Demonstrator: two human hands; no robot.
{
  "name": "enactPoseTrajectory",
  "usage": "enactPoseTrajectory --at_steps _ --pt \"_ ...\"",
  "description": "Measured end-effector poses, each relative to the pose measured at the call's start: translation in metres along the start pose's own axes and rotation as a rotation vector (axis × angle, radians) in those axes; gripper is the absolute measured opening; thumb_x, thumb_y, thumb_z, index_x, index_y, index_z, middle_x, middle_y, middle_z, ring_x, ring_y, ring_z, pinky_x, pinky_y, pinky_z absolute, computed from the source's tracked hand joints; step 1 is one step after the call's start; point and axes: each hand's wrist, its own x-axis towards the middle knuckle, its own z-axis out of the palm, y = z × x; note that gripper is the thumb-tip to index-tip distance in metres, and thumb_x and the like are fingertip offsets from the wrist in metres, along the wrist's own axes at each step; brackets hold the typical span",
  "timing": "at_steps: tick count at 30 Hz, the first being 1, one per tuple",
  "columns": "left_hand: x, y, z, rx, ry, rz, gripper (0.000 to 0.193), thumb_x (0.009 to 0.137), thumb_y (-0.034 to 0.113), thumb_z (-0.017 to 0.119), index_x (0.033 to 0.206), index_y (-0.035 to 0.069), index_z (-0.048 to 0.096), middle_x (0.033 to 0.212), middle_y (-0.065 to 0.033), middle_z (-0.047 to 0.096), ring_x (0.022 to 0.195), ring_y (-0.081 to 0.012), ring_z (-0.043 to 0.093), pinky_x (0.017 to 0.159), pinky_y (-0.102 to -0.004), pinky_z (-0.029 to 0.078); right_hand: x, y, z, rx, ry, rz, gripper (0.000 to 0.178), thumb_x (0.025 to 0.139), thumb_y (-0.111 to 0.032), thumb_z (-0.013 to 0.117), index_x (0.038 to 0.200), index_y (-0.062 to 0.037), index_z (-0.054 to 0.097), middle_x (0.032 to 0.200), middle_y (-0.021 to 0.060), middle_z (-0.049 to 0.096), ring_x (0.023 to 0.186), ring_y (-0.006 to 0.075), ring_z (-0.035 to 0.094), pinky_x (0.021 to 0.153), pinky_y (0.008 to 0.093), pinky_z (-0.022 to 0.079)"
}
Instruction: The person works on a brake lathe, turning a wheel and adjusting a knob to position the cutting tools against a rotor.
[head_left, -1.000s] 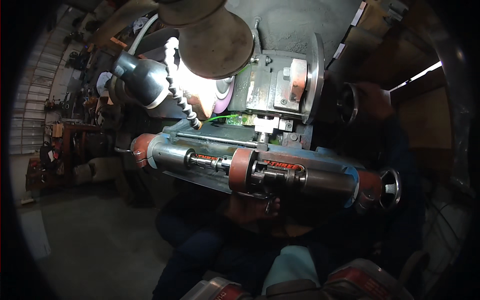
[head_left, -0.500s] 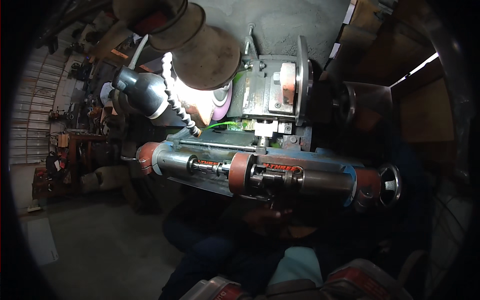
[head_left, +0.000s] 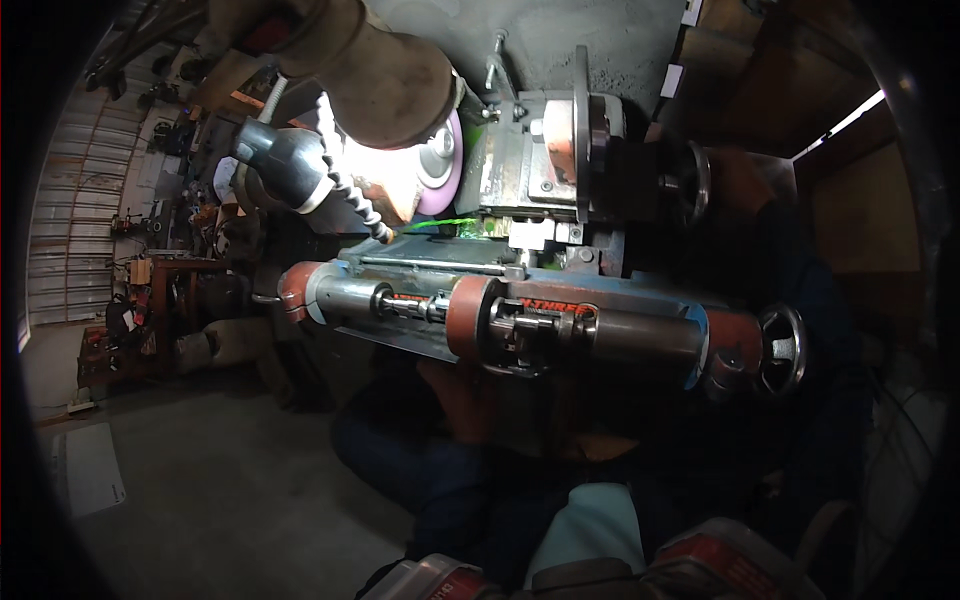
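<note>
In dim light below the machine's front edge is my left hand point(head_left: 458, 398), just under a red-brown round collar point(head_left: 471, 318). Its fingers are too dark to make out. My right hand point(head_left: 748, 174) is up at the right, beside a metal handwheel point(head_left: 695, 185); shadow hides its fingers and whether they touch the rim. A slim metal shaft workpiece point(head_left: 410, 304) runs through the collar, between the left steel cylinder point(head_left: 350, 299) and the right steel cylinder point(head_left: 648, 338). Behind stands a pinkish grinding wheel point(head_left: 440, 165), brightly lit.
A black work lamp point(head_left: 285, 165) and a grey segmented coolant hose point(head_left: 345, 180) hang at the wheel's left. A second handwheel point(head_left: 782, 348) sits at the right end. A large brown rounded housing point(head_left: 390, 90) overhangs the back. Cluttered shelving point(head_left: 150, 300) stands far left.
My left hand has moved left along the machine's front edge. My right hand now shows by the rear handwheel, where it was lost in shadow. The whole view has shifted slightly.
</note>
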Motion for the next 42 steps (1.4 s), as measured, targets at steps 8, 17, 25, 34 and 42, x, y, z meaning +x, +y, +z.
enactPoseTrajectory --at_steps 8,17,25,34,42 --pt "0.001 0.021 0.036 -0.079 -0.935 -0.29 0.035 0.095 0.008 0.048 0.129 0.001 0.047 0.125 -0.014 0.056 0.112 -0.0238 0.057 0.097 -0.0352 0.046 -0.037 -0.054 -0.075 0.325 -0.66 0.319 0.022 0.088 -0.02 0.061 0.101 -0.0027 0.067 0.09 0.0172 0.067 0.09 0.0328 0.064 0.084 0.0383 0.049" --pt "0.018 0.017 0.02 -0.75 -0.393 -0.357 0.028 0.1 0.023 0.048 0.119 0.004 0.054 0.112 -0.0121 0.062 0.098 -0.0208 0.061 0.086 -0.0332 0.051 -0.026 -0.062 -0.097 0.125 -0.229 0.239 0.024 0.092 -0.024 0.059 0.101 -0.0037 0.067 0.102 0.0185 0.064 0.098 0.0347 0.06 0.089 0.0412 0.046" --pt "0.004 -0.035 0.026 -0.516 -0.586 -0.358 0.031 0.099 0.019 0.047 0.127 0.007 0.051 0.124 -0.012 0.057 0.111 -0.0185 0.056 0.096 -0.0304 0.046 -0.025 -0.077 -0.087 0.258 -0.278 0.224 0.02 0.09 -0.017 0.056 0.094 -0.0015 0.067 0.093 0.0215 0.063 0.092 0.0385 0.059 0.085 0.0432 0.046" --pt "0.003 -0.046 0.052 -0.941 -1.29 -0.74 0.034 0.097 0.02 0.051 0.129 0.009 0.052 0.12 -0.0113 0.054 0.106 -0.0174 0.051 0.092 -0.0276 0.044 -0.035 -0.076 -0.088 0.212 -0.244 0.151 0.02 0.089 -0.017 0.056 0.091 0.0003 0.066 0.088 0.0237 0.062 0.089 0.0424 0.059 0.081 0.0454 0.047" --pt "0.024 -0.032 0.009 -0.714 -1.084 -0.701 0.027 0.094 0.03 0.057 0.112 0.009 0.058 0.086 -0.0046 0.057 0.073 -0.0152 0.053 0.066 -0.0295 0.049 -0.041 -0.089 -0.082 0.192 -0.233 0.103 0.02 0.09 -0.017 0.056 0.087 -0.0002 0.066 0.086 0.0217 0.065 0.086 0.0381 0.062 0.078 0.0444 0.048"
